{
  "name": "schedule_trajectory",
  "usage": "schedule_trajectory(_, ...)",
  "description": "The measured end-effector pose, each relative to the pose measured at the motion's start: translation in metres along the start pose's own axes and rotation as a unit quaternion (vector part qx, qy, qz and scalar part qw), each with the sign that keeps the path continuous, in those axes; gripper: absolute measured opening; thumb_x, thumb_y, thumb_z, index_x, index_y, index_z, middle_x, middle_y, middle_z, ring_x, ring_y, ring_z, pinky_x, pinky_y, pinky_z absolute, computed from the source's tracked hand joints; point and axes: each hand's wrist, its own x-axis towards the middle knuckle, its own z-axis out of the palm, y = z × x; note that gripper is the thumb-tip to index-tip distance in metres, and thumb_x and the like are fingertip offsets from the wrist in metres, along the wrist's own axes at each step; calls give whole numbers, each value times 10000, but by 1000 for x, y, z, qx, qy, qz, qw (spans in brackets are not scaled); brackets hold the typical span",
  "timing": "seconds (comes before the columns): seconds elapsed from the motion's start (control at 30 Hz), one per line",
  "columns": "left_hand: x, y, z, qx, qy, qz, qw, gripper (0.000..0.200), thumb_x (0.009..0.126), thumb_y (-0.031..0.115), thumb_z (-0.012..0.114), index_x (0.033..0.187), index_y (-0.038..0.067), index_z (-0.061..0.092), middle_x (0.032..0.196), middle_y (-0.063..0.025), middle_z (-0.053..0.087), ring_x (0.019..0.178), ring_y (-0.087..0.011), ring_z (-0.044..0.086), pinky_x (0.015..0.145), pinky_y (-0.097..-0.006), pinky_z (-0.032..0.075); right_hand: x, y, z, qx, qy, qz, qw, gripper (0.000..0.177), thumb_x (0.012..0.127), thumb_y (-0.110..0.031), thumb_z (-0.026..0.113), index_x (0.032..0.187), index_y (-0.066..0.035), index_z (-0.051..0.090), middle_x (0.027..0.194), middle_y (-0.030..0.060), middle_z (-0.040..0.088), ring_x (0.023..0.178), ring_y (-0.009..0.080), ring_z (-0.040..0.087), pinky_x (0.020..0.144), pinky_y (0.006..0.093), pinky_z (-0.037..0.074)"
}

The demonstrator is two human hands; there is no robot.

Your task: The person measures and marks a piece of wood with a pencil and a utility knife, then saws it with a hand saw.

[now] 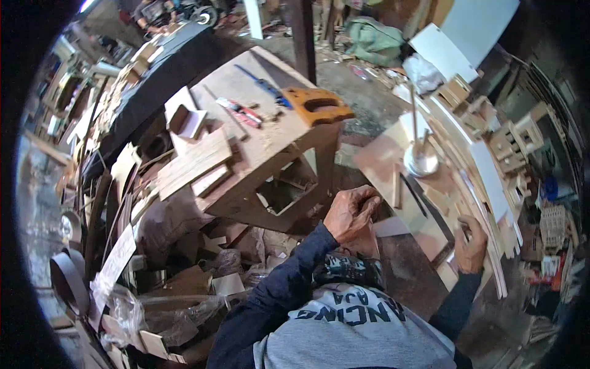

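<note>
The left hand [351, 215] and right hand [471, 245] have curled fingers, any grip impossible to tell, and a careless rightward-arm sweep could tip the white pot [423, 165] at the right hand's eleven o'clock.

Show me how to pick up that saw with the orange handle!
I'd grab the orange handle from the right, where it seems to poke past the table's edge. Its big hole lets fingers wrap through, and the blade points away, up-left.
</note>
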Motion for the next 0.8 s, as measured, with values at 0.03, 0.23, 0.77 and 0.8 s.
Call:
schedule_trajectory(0.03, -6, 3, -14, 5, 22, 21, 1000, 153, 933, 101, 592, 995, -28, 647, 807, -131, 651, 728, -189, 614, 696, -313, 492, 19, -41, 17, 57, 26, -41, 997, 146, 841, -16, 631, 974, 41, 655, 893, 165, 678, 819, 259, 677, 737, 345, 526)
schedule_trajectory(0.23, -49, 11, -123, 92, 207, 77, 971, 145, 922, 73, 625, 1030, -18, 658, 861, -136, 687, 767, -176, 655, 719, -307, 519, 92, -213, 127, 214, -64, -303, 926, 143, 831, -41, 676, 969, -6, 672, 879, 162, 686, 802, 302, 686, 715, 353, 526)
schedule_trajectory(0.77, -21, -77, -410, 445, 413, -131, 784, 580, 818, 335, 735, 1233, -7, 519, 1095, -224, 682, 1024, -351, 668, 864, -395, 534, 225, -449, 343, 111, -192, -317, 922, 413, 802, -269, 578, 1125, -14, 618, 1080, 283, 660, 1005, 433, 650, 897, 479, 522)
schedule_trajectory(0.8, -13, -79, -413, 446, 414, -160, 777, 569, 815, 364, 739, 1210, 3, 546, 1046, -217, 696, 998, -347, 676, 849, -401, 540, 226, -456, 347, 85, -206, -309, 925, 413, 804, -272, 577, 1124, -16, 628, 1096, 284, 657, 1021, 427, 649, 910, 474, 521)
